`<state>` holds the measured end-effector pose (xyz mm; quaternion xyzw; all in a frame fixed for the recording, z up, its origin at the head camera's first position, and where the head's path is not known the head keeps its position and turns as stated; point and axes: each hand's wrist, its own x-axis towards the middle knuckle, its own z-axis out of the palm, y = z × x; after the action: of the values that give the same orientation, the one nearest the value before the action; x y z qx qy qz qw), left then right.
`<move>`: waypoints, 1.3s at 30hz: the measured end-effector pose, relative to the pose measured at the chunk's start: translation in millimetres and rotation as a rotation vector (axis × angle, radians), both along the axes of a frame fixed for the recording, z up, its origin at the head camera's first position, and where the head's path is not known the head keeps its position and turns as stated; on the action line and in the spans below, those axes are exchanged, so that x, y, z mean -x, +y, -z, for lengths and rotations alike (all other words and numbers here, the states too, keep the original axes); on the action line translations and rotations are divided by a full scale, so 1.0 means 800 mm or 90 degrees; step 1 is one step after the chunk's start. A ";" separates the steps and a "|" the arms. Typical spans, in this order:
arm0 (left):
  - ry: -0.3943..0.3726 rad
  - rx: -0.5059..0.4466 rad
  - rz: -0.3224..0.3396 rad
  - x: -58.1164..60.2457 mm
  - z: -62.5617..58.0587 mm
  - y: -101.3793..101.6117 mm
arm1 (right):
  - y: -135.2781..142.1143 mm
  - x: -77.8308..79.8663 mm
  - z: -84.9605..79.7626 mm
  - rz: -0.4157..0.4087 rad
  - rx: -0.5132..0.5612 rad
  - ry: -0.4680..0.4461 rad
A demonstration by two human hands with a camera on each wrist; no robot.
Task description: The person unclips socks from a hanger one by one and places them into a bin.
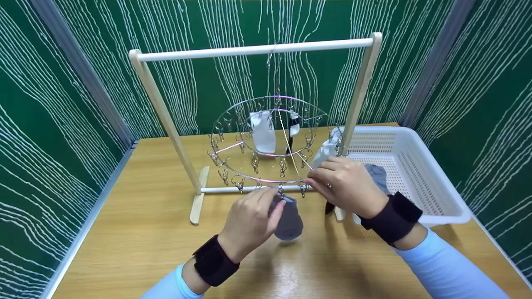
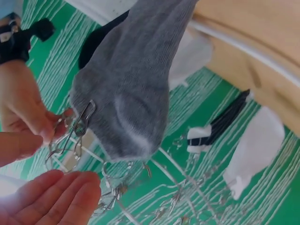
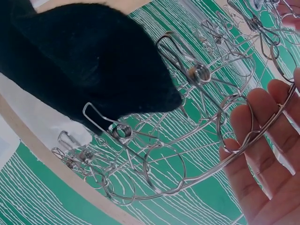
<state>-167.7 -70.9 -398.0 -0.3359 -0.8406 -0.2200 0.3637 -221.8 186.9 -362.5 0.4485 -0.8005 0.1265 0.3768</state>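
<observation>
A grey sock (image 1: 288, 220) hangs from a metal clip at the near edge of a round wire clip hanger (image 1: 266, 181). Beside that clip is my left hand (image 1: 253, 214); its thumb (image 2: 21, 146) and fingers (image 2: 56, 199) stand apart with nothing between them. My right hand (image 1: 347, 182) holds the hanger's outer rim on the right, the wire lying across its fingers (image 3: 258, 159). A black sock (image 3: 93, 61) hangs from clips near that hand, mostly hidden in the head view.
The hanger hooks over a white bar (image 1: 249, 50) on a wooden stand (image 1: 162, 120). A white sock (image 1: 263, 132) and a black-and-white sock (image 1: 293, 124) hang at the back. To the right, a white basket (image 1: 432, 166) contains a grey item (image 1: 377, 176).
</observation>
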 end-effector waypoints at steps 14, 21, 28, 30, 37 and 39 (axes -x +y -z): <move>-0.197 0.016 -0.014 0.013 0.004 0.001 | 0.000 -0.002 0.004 0.010 -0.006 -0.022; -0.238 -0.011 -0.002 0.022 0.001 0.002 | 0.001 -0.003 0.003 0.016 -0.003 -0.028; -0.270 -0.054 0.009 0.025 0.003 0.002 | 0.003 -0.004 0.004 0.009 0.008 -0.031; -0.267 -0.061 0.012 0.024 0.002 0.003 | 0.003 -0.005 0.004 0.009 0.011 -0.032; -0.267 -0.071 0.018 0.024 0.001 0.004 | 0.006 -0.011 -0.001 0.005 0.013 -0.030; -0.273 -0.071 0.018 0.024 0.001 0.003 | 0.009 -0.016 -0.003 0.008 0.026 -0.032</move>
<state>-187.0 -68.1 -399.0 -0.2725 -0.8805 -0.3375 0.1913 -209.3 193.8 -360.1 0.4323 -0.8097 0.1520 0.3666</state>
